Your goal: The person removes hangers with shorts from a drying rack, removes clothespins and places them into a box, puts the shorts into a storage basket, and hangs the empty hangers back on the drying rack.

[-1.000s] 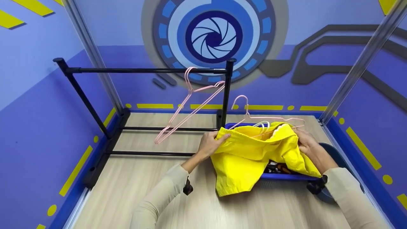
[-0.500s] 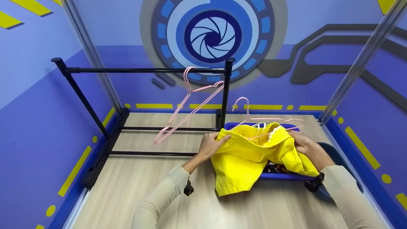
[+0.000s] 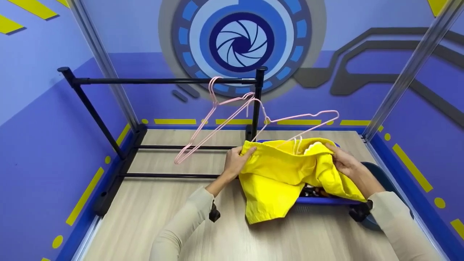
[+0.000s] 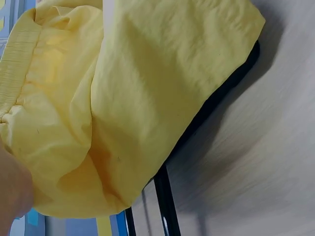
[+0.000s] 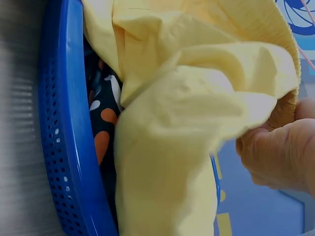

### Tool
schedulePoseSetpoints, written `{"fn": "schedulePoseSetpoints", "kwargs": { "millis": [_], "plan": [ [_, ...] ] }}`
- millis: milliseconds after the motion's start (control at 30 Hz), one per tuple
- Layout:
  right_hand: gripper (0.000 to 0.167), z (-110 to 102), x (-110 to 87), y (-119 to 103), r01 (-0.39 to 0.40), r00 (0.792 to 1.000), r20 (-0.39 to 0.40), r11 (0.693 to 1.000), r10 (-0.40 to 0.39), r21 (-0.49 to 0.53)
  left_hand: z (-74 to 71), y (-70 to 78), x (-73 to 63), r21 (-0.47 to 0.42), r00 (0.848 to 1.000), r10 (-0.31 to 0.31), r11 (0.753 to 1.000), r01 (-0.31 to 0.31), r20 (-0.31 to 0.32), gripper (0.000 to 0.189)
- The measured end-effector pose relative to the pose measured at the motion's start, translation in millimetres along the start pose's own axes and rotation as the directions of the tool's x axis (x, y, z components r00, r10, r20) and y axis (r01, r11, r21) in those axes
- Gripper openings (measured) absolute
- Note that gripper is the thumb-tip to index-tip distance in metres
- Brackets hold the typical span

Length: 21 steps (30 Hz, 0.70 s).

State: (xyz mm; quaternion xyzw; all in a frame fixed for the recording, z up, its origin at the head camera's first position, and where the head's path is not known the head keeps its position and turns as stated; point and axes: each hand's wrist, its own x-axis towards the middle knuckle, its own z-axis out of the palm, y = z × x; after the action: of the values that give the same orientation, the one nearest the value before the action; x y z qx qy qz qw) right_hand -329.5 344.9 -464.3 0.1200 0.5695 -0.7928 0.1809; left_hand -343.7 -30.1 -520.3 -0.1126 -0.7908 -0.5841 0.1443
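Yellow shorts (image 3: 272,181) with an elastic waistband are held up over a blue basket (image 5: 74,123). My left hand (image 3: 235,161) pinches the left end of the waistband, thumb in front and the other fingers hidden behind. At the right end of the waistband, my right hand (image 3: 346,162) grips the cloth, as the right wrist view also shows. A pink hanger (image 3: 304,115) slants up out of the waist opening, its hook beside the rack post and its lower left part hidden behind the shorts. White cord loops (image 3: 297,145) show at the opening.
Pink hangers (image 3: 214,119) hang from the top bar of a black clothes rack (image 3: 163,81) at the left. Dark patterned cloth (image 5: 103,118) lies in the basket. A dark teal tub (image 3: 373,174) stands behind the right forearm. Walls enclose the wooden floor (image 3: 163,224).
The pink hanger has shifted left and tilted, its right end rising well above the waistband. The right side of the waistband has lifted slightly. Both hands keep their hold on the shorts.
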Motion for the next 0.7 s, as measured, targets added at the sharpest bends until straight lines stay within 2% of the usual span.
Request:
{"fn": "schedulePoseSetpoints", "kwargs": {
  "millis": [100, 167, 200, 233, 267, 333, 367, 400, 433, 467, 533, 667, 700],
  "plan": [
    [0.045, 2, 3.8, 6, 0.089, 0.995, -0.034, 0.988, -0.094, -0.123, 0.2, 2.8, 1.3, 0.002, 1.0, -0.001, 1.0, 0.001, 0.009, 0.036],
    [0.066, 5, 7.0, 13, 0.177, 0.981, -0.033, 0.943, -0.194, -0.282, 0.8, 5.9, 1.6, -0.006, 1.0, 0.003, 1.0, -0.003, 0.012, 0.034],
    [0.073, 6, 8.9, 16, 0.224, 0.969, -0.015, 0.899, -0.248, -0.375, 1.2, 7.7, 1.9, -0.012, 1.0, 0.008, 1.0, -0.007, 0.009, 0.033],
    [0.077, 7, 10.8, 20, 0.278, 0.951, 0.016, 0.835, -0.308, -0.474, 1.7, 9.4, 2.2, -0.014, 1.0, 0.014, 1.0, -0.014, 0.004, 0.032],
    [0.078, 7, 12.2, 24, 0.321, 0.931, 0.045, 0.758, -0.362, -0.567, 2.1, 11.2, 2.5, -0.018, 1.0, 0.019, 1.0, -0.019, -0.002, 0.032],
    [0.074, 8, 15.6, 33, 0.404, 0.882, 0.134, 0.581, -0.451, -0.706, 3.1, 14.2, 3.1, -0.024, 1.0, 0.024, 0.999, -0.025, -0.009, 0.03],
    [0.07, 8, 17.3, 37, 0.441, 0.856, 0.186, 0.494, -0.481, -0.75, 3.6, 15.4, 3.4, -0.023, 1.0, 0.026, 0.999, -0.026, -0.011, 0.03],
    [0.067, 8, 18.8, 42, 0.473, 0.834, 0.241, 0.419, -0.497, -0.775, 4.2, 16.4, 3.5, -0.023, 1.0, 0.027, 0.999, -0.027, -0.01, 0.03],
    [0.065, 8, 20.3, 46, 0.5, 0.814, 0.291, 0.349, -0.503, -0.793, 4.9, 17.1, 3.5, -0.022, 1.0, 0.026, 0.999, -0.026, -0.006, 0.029],
    [0.063, 8, 21.0, 50, 0.51, 0.804, 0.33, 0.288, -0.494, -0.811, 5.5, 17.9, 3.4, -0.022, 1.0, 0.026, 0.999, -0.026, 0.001, 0.028],
    [0.061, 9, 21.3, 57, 0.506, 0.807, 0.381, 0.197, -0.451, -0.839, 6.5, 19.1, 2.9, -0.02, 0.999, 0.029, 0.999, -0.029, 0.018, 0.028],
    [0.062, 11, 19.1, 65, 0.44, 0.858, 0.403, 0.051, -0.319, -0.896, 7.8, 20.7, 3.0, -0.007, 0.996, 0.051, 0.999, -0.051, 0.067, 0.028],
    [0.064, 12, 18.7, 65, 0.428, 0.868, 0.402, 0.028, -0.291, -0.904, 7.8, 21.3, 3.5, -0.006, 0.995, 0.056, 0.998, -0.056, 0.08, 0.028]
  ]
}}
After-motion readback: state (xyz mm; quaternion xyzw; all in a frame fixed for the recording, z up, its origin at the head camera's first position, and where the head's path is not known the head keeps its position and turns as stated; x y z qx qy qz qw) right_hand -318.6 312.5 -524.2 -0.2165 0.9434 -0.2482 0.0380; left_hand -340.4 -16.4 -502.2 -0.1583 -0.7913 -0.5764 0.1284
